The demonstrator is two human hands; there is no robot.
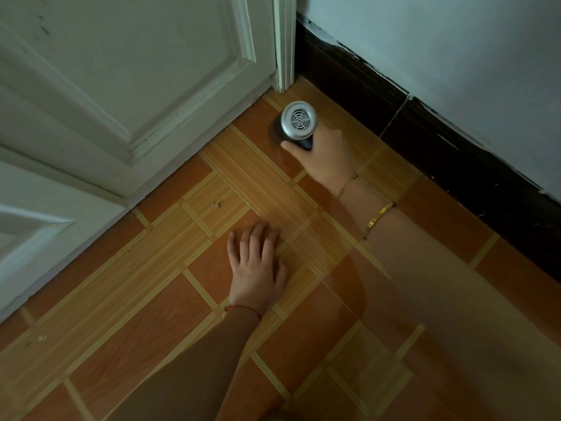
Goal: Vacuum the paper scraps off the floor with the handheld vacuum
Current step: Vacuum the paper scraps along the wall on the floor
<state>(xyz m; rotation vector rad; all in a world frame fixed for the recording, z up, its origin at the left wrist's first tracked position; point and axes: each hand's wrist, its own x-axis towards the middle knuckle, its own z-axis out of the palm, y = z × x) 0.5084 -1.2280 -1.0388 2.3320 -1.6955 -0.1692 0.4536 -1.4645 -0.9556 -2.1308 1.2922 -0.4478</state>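
The orange and tan tiled floor fills most of my view, its pale striped bands crossing under both my arms. To my left stands a white panelled door, shut against its frame, and to my right a pale wall runs down to a dark skirting board that meets the floor. My right grip is wrapped round the dark body of the handheld vacuum, thumb curled across its near side; the vacuum stands in the corner of the floor, just beside the door frame and near the skirting, with its round silver vented end facing up at me. My left grip lies flat on the tiles, fingers straight and close together, holding nothing. A gold bangle and a thin cord sit on my right wrist, a red string on my left. One small pale scrap lies on the tiles near the door, well apart from the vacuum; whether it is paper I cannot tell.
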